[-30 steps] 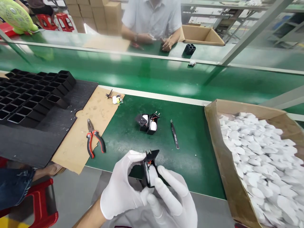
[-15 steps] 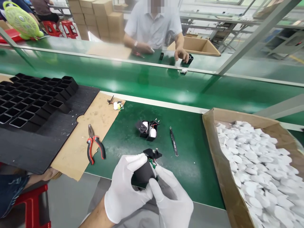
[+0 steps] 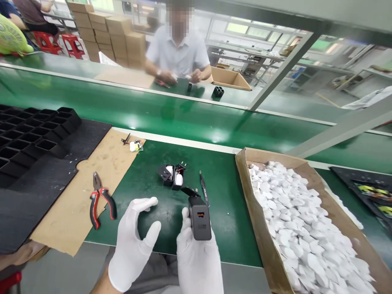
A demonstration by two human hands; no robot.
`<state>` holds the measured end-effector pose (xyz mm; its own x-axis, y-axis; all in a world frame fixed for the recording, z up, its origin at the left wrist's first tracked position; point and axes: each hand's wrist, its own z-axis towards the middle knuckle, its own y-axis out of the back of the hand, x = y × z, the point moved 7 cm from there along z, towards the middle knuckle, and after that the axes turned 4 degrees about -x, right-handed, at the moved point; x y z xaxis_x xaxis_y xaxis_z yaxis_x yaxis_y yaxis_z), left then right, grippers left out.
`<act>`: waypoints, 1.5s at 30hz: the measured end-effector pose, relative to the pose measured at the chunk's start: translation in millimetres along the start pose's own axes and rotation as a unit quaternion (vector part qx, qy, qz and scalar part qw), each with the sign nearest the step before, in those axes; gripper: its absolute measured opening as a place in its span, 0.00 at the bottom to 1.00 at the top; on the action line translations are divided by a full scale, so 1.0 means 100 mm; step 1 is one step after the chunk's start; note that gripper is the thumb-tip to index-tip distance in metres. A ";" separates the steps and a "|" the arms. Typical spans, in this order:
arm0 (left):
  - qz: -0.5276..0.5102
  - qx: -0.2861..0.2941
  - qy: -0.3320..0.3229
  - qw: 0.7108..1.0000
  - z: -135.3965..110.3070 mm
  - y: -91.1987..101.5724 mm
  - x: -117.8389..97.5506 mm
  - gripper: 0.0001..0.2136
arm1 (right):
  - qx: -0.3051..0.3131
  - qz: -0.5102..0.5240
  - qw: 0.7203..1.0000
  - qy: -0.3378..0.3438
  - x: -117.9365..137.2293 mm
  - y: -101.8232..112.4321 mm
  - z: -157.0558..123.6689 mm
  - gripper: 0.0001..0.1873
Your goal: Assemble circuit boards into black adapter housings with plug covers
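The white-gloved right hand (image 3: 199, 263) has its grip around a small black plastic box (image 3: 202, 224) with a slot, up near the front edge of the green surface (image 3: 234, 234), and the white-gloved left hand (image 3: 131, 241) has its grip wide.

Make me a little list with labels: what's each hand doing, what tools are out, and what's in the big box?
Left hand: gloved, open, holding nothing
Right hand: gloved, holding a black case, lid sticking out at its far end
Tools: pliers mostly on brown sheet; tweezers on green table
Also there: two more cases, side by side
Big box: lots of white pieces
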<state>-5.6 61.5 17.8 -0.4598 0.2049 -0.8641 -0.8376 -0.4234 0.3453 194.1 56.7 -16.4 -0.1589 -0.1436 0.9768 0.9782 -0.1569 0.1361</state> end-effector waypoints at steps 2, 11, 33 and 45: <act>0.000 0.001 0.001 1.000 0.01 -0.01 -0.01 0.13 | 0.003 0.015 1.000 -0.004 -0.03 0.02 -0.01 0.25; -0.004 0.005 -0.002 1.000 0.00 -0.03 -0.01 0.12 | -0.068 0.003 0.998 0.008 0.18 0.01 0.02 0.24; 0.008 0.119 0.004 0.993 0.01 -0.42 -0.15 0.23 | 0.052 -0.301 0.927 0.217 0.85 0.44 0.68 0.22; -0.010 0.161 0.028 0.987 0.03 -0.87 -0.30 0.26 | 0.350 -0.177 0.920 0.006 0.73 0.24 1.19 0.18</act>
<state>80.6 95.4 15.0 -0.4335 0.1570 -0.8874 -0.9004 -0.1158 0.4194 222.2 159.0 77.9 -0.4809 -0.2164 0.8496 0.7107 0.4712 0.5224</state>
